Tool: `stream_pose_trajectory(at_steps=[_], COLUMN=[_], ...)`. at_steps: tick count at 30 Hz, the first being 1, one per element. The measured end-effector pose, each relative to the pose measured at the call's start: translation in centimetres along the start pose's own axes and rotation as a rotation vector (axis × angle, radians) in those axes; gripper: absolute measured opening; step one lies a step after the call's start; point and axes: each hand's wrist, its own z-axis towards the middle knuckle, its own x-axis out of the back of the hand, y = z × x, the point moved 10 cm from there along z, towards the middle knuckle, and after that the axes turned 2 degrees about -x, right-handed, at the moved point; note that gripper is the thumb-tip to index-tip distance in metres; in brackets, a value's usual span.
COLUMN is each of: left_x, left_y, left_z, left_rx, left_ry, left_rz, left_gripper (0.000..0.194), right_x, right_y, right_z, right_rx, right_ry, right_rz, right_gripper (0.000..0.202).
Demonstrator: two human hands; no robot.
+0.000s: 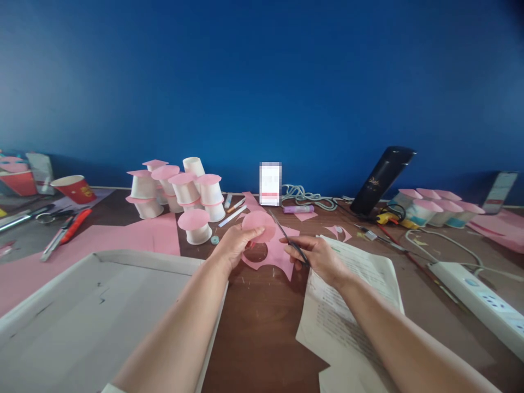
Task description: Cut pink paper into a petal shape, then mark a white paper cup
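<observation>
We hold a pink circle of paper in our left hand, the thumb lying on its upper face near the lower edge and the fingers mostly hidden underneath. Our right hand is closed around the dark handles of the scissors, whose blades slant up and to the left, just beside the circle. We cannot tell whether the blades are parted. Below the circle we see a pink scrap with rounded cutouts; it reaches under the right hand's fingers. All of this is over the middle of the table, nearer its far edge than the bottom of our view.

Left of our left hand, white cups with pink paper pieces on top stand grouped, several stacked in two levels. A white tray lies toward the near left, and pink paper spreads behind it. A red cup tilts near the far edge at the left.

Under our right forearm lie printed sheets. Farther right is a power strip. Toward the far edge, a phone with a blurred screen stands upright, a purple tube lies near it beside a coiled white cable, and a black container leans to the right.
</observation>
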Motion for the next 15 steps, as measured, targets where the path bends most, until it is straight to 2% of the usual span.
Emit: stream_pose_trajectory(at_steps=[15], left_x=[0.25], left_y=[-0.81], left_z=[0.36], left_rx=[0.017], left_ry=[-0.015], left_rz=[0.07], left_gripper=[0.032], right_x=[0.06], right_y=[0.01], right_z=[-0.02], right_rx=[0.003], right_ry=[0.003], right_rz=[-0.041], right_gripper=[0.053])
